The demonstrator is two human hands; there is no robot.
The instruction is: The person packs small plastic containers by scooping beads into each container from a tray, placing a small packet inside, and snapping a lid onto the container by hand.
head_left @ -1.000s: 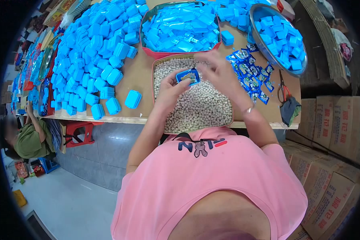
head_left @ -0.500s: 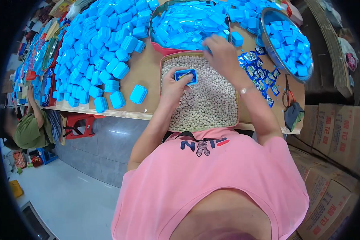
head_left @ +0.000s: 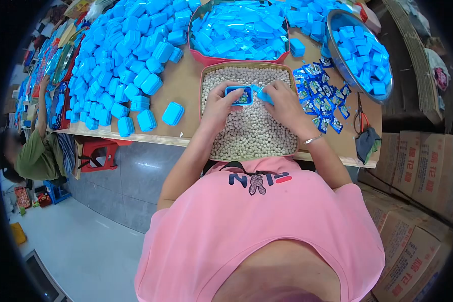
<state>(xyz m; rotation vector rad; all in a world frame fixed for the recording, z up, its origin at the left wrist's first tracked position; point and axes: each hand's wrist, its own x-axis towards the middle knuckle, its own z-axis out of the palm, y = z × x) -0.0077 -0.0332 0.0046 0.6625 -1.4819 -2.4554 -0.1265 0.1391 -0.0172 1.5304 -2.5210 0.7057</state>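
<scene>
Holding a blue box (head_left: 250, 95), left hand (head_left: 220, 104) faces right hand (head_left: 285, 104), which pinches a blue piece (head_left: 263, 94).

The right grip (head_left: 283, 103) has brought a blue piece (head_left: 262, 94) down beside the open box (head_left: 249, 96).

Over the tray of pale beads, both hands are busy with blue plastic.
From where I stand, the left hand (head_left: 217, 105) grips an open blue box (head_left: 250, 95) with something printed inside, and the right hand (head_left: 283, 103) pinches a light-blue piece (head_left: 263, 95) just beside it, perhaps a lid, though the fingers cover much of it. The tray (head_left: 202, 83) of beads (head_left: 251, 133) lies beneath; on the tabletop (head_left: 186, 80), a heap of closed boxes (head_left: 118, 65) spreads left, with shiny packets (head_left: 323, 95), a metal bowl (head_left: 341, 65) and scissors (head_left: 359, 121) to the right.
</scene>
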